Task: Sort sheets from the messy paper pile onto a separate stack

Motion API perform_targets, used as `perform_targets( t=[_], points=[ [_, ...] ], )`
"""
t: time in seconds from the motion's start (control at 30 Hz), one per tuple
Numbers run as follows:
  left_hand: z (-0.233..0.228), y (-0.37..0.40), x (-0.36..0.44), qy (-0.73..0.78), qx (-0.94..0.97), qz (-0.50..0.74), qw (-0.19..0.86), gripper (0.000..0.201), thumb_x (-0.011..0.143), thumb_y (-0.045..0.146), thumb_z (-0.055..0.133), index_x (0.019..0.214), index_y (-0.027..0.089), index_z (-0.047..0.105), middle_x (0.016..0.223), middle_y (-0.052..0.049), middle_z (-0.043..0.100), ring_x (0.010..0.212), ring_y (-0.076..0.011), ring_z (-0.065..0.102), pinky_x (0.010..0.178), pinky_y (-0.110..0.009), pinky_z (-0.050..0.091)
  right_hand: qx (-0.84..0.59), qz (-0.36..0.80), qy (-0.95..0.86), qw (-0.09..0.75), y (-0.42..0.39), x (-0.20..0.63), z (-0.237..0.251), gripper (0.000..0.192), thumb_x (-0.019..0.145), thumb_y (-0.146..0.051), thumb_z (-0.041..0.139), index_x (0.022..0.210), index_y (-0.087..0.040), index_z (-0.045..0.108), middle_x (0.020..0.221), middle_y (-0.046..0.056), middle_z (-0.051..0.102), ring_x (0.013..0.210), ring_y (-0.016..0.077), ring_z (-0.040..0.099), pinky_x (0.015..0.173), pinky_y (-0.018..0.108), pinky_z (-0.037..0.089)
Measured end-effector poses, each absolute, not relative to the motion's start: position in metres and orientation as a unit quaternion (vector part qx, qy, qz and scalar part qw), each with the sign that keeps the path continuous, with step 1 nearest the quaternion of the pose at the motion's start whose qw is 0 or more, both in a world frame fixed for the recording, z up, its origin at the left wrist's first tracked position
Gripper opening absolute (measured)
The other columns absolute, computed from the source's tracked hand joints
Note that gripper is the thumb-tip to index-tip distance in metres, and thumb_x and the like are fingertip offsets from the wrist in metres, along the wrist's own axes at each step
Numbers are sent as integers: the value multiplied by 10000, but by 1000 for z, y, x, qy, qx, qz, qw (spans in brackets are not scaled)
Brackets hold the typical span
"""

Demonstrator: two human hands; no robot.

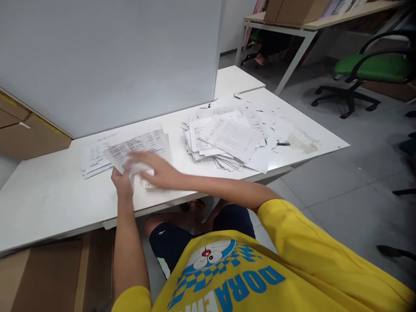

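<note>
Printed sheet (117,158) extends far of left hand (122,183), pinched there; right hand (159,170) blurred just right, grip unreadable.

- Left hand (122,184): I see it gripping a printed sheet (117,157) by its near edge, the sheet tilted above the table
- Right hand (157,171): motion-blurred, its fingers over the sheet; whether they touch it I cannot tell
- Low stack of papers (92,164): on the white table (55,195), just beyond the left hand
- Larger pile of papers (229,136): well to my right of the hands, its sheets overlapping at uneven angles
- Pale panel (113,60): upright behind the papers, a cardboard box (39,136) near its left end
- Green chair (373,67): on the tiled floor (338,186), at upper right
</note>
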State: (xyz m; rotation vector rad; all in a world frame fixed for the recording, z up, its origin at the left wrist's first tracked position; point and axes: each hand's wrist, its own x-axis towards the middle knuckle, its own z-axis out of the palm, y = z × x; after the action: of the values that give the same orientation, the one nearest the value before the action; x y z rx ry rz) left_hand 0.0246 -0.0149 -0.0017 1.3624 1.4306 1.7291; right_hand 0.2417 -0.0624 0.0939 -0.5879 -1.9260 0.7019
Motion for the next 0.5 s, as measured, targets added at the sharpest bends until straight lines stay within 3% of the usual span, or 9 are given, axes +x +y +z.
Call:
perform_targets(
  t=[0.1,0.2,0.27,0.33,0.4,0.5],
  points=[
    [-3,-17,24,495,492,675,242,478,698,275,701,1152,144,630,1088,-116,694,1100,-237,632,1038,-410,450,-484,216,-666,525,-6,241,61,646,869,-244,541,1464,-117,323,1530,177,341,1443,302,285,1173,534,262],
    [-5,-17,21,492,478,683,251,481,684,247,685,1154,155,638,1062,-102,702,1056,-233,652,1025,-410,460,-611,282,-550,495,22,235,23,862,827,-309,609,1504,-50,142,1542,269,241,1445,349,251,1137,571,296],
    [-6,-16,18,500,472,680,256,479,686,248,675,1156,164,639,1057,-95,704,1051,-233,655,1021,-414,462,-571,378,-531,500,28,232,6,777,821,-269,593,1471,-56,223,1472,256,387,1363,317,407,1084,522,393],
    [-8,-15,15,503,469,678,258,470,684,252,678,1145,167,643,1056,-93,706,1059,-237,651,1019,-417,464,-493,452,-544,507,28,232,-4,571,822,-207,543,1365,-107,398,1327,179,574,1212,266,564,1015,455,474],
    [-8,-14,14,503,468,677,264,460,689,260,684,1139,172,644,1060,-93,705,1067,-241,649,1010,-416,471,-429,475,-562,524,25,233,-6,404,828,-190,498,1229,-150,510,1210,114,658,1121,232,618,988,407,496],
    [-8,-15,14,492,469,682,270,454,700,262,697,1142,174,637,1075,-96,701,1090,-239,639,1013,-405,469,-381,444,-576,572,22,239,-3,311,848,-239,459,1141,-174,538,1186,89,658,1126,224,600,1015,383,469]
  ],
)
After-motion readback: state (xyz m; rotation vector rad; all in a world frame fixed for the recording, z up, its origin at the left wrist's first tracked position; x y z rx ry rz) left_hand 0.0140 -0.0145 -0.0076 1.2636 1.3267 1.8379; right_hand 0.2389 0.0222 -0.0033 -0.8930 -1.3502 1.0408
